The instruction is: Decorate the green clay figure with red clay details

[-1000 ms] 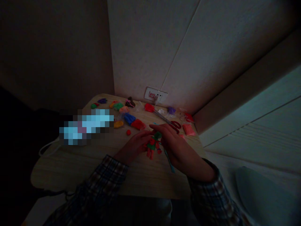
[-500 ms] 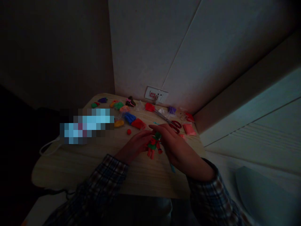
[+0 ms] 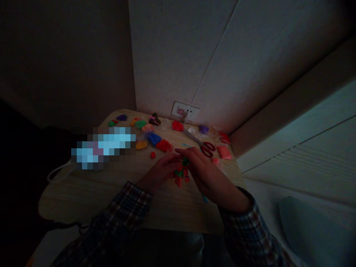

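Observation:
Between both hands, above the near half of the table, is a small modelling-clay figurine [image 3: 180, 173] in orange-red and green, legs pointing toward me. My left hand [image 3: 164, 170] closes its fingers on the figurine's left side. From the right, my right hand [image 3: 204, 173] curves over the green head, its fingers closed there; the fingertips are partly hidden. A little red clay ball [image 3: 152, 155] lies just beyond my left hand. Part of a light-blue stick [image 3: 205, 199] shows beneath my right wrist.
Red-handled scissors [image 3: 207, 149] lie behind my right hand. Bagged blue clay [image 3: 154, 139], red clay [image 3: 164, 145] and pink clay [image 3: 224, 152] are spread across the wooden table [image 3: 111, 196]. A pixelated bright object [image 3: 102, 148] is at left. A wall socket [image 3: 185, 111] sits behind.
The figurine has turned a little between my hands, and its legs now appear closer together. My right hand has shifted slightly left. The things on the table stay in place.

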{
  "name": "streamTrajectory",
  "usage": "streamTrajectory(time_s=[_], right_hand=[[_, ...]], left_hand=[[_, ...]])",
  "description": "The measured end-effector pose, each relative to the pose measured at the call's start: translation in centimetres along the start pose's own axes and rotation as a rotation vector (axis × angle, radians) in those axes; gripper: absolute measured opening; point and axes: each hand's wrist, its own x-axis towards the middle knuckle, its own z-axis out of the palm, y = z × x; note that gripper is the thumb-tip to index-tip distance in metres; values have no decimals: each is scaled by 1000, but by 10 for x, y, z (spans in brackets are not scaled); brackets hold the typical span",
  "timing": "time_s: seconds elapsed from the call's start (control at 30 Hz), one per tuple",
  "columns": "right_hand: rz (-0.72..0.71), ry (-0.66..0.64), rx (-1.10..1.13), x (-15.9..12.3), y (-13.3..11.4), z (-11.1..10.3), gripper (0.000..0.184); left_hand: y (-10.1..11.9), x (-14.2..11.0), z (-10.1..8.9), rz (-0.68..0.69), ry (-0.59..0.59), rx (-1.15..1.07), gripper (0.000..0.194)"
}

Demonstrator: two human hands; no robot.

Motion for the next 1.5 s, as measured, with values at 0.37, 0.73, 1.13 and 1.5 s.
streamTrajectory(time_s=[0.37,0.73,1.13,1.5], right_hand=[[21,65,-7,1,-2,5,42],[93,228,-30,-12,1,7,39],[181,423,-106,-17,-2,14,12],[208,540,-99,-18,-6,33,13]], left_hand=[[-3,1,-1,7,-45,28,29],[3,-2,3,1,-58,39,31],[4,-3,3,-5,12,51,38],[4,-1,3,38,63,43,30]])
